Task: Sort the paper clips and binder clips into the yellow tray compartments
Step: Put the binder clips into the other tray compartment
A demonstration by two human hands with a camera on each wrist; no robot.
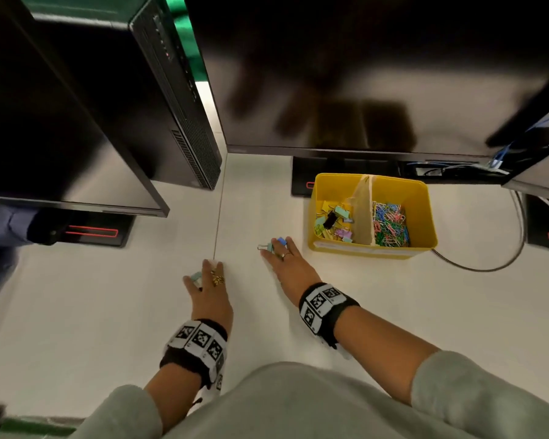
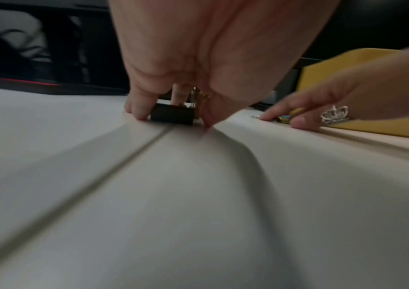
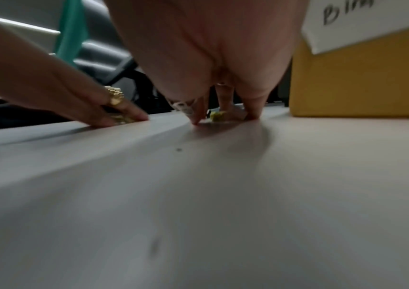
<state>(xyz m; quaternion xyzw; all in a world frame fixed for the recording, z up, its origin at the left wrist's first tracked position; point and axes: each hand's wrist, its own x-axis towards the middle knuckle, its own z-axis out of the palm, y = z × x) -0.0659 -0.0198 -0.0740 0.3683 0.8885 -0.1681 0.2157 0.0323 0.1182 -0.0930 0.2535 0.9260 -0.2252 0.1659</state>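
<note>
The yellow tray (image 1: 425,217) stands at the right, split by a cardboard divider (image 1: 363,213). Binder clips (image 1: 333,221) fill its left compartment and coloured paper clips (image 1: 390,224) its right one. My left hand (image 1: 203,274) is down on the desk and pinches a binder clip (image 1: 196,276) between thumb and fingers; that clip (image 2: 172,116) looks dark in the left wrist view. Just left of the tray, my right hand (image 1: 278,245) has its fingertips down around a blue binder clip (image 1: 281,240) and a mint one (image 1: 268,247). A small yellow-green clip (image 3: 218,116) shows between its fingers.
A large dark monitor (image 1: 362,74) hangs over the back of the white desk (image 1: 108,312), with a second monitor (image 1: 61,137) and a computer tower (image 1: 171,106) at the left. A grey cable (image 1: 488,264) loops right of the tray. A paper label (image 3: 359,23) is on the tray's front.
</note>
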